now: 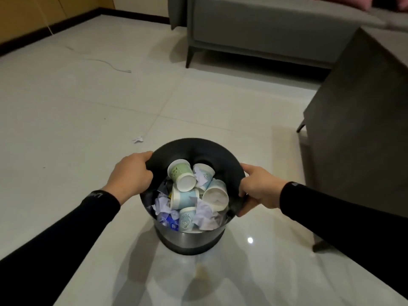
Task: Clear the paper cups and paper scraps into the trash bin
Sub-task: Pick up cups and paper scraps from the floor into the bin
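Observation:
A round metal trash bin (189,239) stands on the tiled floor below me. Over its mouth sits a black ring lid (189,149), tilted up at the far side. My left hand (130,173) grips the ring's left edge and my right hand (258,191) grips its right edge. Inside the bin lie several paper cups, a green one (180,173) on top and blue ones (184,198) under it, mixed with crumpled paper scraps (204,214). One small white paper scrap (138,139) lies on the floor, left of the bin and beyond it.
A grey sofa (265,29) on thin legs stands at the back. A dark grey table (357,120) is close on the right. A white cable (99,60) trails over the floor at the far left, near the yellow wall with black skirting.

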A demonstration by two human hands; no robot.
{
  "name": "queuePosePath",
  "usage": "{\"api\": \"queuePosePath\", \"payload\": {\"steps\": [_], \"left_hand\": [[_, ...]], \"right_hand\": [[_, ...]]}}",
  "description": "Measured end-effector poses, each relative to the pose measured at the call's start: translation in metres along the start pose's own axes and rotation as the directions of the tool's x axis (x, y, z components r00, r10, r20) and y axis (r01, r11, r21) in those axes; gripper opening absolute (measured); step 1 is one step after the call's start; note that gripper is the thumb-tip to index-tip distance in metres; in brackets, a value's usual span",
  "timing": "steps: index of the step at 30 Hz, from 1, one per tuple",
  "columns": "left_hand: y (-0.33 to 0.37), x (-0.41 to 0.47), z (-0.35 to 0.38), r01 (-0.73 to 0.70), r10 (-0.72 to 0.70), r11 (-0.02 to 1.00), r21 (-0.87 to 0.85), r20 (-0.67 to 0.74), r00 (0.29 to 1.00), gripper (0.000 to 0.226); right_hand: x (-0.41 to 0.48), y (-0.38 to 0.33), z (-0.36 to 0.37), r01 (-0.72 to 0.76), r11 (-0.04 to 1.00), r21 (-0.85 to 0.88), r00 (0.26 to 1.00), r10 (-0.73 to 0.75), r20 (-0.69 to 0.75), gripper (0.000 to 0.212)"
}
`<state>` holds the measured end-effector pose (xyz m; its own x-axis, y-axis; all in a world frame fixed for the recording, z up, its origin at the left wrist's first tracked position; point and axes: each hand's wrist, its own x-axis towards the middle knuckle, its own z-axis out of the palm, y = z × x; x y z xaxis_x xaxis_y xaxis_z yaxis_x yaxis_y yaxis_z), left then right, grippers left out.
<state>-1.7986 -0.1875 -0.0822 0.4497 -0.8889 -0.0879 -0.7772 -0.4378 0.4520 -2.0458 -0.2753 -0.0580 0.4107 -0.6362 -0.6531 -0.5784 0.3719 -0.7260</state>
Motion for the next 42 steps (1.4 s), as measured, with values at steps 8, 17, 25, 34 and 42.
{"api": "queuePosePath", "payload": {"steps": [8, 17, 25, 34, 42], "left_hand": [[-0.012, 0.016, 0.025, 0.08, -0.078, 0.996, -0.032, 0.039, 0.996, 0.048], [-0.004, 0.039, 0.011, 0.116, -0.11, 0.993, 0.033, -0.143, 0.984, 0.039], [-0.047, 0.068, -0.026, 0.305, -0.304, 0.952, 0.003, -0.042, 0.952, 0.021], [-0.082, 0.089, -0.015, 0.309, -0.317, 0.941, 0.136, 0.047, 0.947, 0.025], [-0.062, 0.1, -0.017, 0.149, -0.141, 0.897, -0.417, 0.051, 0.989, 0.013]], "right_hand": [[0.048, 0.01, -0.045, -0.095, 0.994, -0.045, 0.959, 0.103, 0.265, 0.029], [0.206, 0.08, -0.118, -0.076, 0.974, -0.211, 0.941, 0.0, -0.337, 0.039], [0.263, 0.118, -0.103, -0.126, 0.567, -0.814, 0.974, -0.086, -0.21, 0.037], [0.151, -0.073, -0.072, 0.64, 0.697, -0.323, 0.729, -0.684, -0.034, 0.014], [0.083, -0.09, 0.026, 0.659, 0.342, -0.671, 0.752, -0.345, 0.563, 0.026]]}}
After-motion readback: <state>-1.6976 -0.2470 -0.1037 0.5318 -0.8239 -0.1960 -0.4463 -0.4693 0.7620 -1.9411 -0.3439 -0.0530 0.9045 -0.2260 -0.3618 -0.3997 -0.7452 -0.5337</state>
